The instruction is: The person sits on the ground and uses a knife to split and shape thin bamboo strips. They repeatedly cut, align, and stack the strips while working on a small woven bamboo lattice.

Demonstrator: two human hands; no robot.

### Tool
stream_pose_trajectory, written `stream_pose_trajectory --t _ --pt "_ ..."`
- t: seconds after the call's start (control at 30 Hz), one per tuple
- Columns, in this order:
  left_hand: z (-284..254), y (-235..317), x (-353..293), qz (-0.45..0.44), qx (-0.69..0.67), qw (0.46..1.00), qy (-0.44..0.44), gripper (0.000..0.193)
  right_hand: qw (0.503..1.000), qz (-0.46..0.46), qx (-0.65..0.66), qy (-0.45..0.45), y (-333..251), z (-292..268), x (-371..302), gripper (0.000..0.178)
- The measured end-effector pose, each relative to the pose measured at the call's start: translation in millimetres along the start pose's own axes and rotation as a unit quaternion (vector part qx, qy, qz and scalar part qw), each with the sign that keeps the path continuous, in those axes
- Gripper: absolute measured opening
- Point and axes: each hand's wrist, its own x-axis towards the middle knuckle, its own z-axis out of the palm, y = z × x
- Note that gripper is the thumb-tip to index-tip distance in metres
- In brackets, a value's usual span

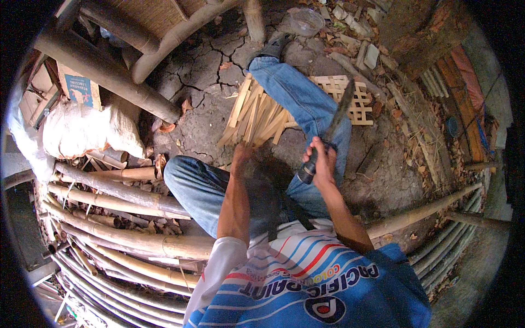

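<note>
My right hand (324, 164) is wrapped round the black handle of a machete (342, 112). Its dark blade points up and away, over my outstretched jeans leg (290, 90). My left hand (240, 157) is low at the near end of a pile of pale split bamboo strips (257, 115). Its fingers are closed, and whatever they hold is hard to make out. The strips lie fanned on the ground, partly beneath my leg. Beyond that leg, on the right, a lattice of crossed pale slats (361, 104) rests on the soil.
Bamboo poles (136, 238) form a slatted seat around me. Thick posts and a beam (104, 71) stand at the far left, near a white sack (90, 131). A clear plastic bowl (306, 22) sits at the back; wood scraps and dry leaves line the right.
</note>
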Motion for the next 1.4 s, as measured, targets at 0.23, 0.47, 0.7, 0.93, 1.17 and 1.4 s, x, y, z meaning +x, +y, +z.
stream_pose_trajectory --t 0.23,0.47,0.7,0.93,1.17,1.4 --pt "-17 38 -14 0.004 -0.302 0.945 0.128 0.032 0.984 -0.077 -0.145 0.066 -99 -70 1 0.037" --pt "-36 -46 7 0.164 0.098 0.949 0.25 0.048 0.703 -0.024 -0.676 0.22 1 -224 71 0.075" --pt "-22 44 4 0.058 0.187 0.921 0.336 0.094 0.687 0.142 -0.704 0.114 103 -258 26 0.069" --pt "-44 66 29 -0.069 0.218 0.95 0.212 0.122 0.694 0.154 -0.695 0.108 134 -251 4 0.064" --pt "-28 53 44 -0.141 0.309 0.91 0.236 0.1 0.692 0.156 -0.697 0.105 142 -251 -17 0.059" --pt "-18 91 33 -0.069 0.256 0.953 0.145 0.062 0.696 0.143 -0.696 0.109 152 -252 -29 0.054"
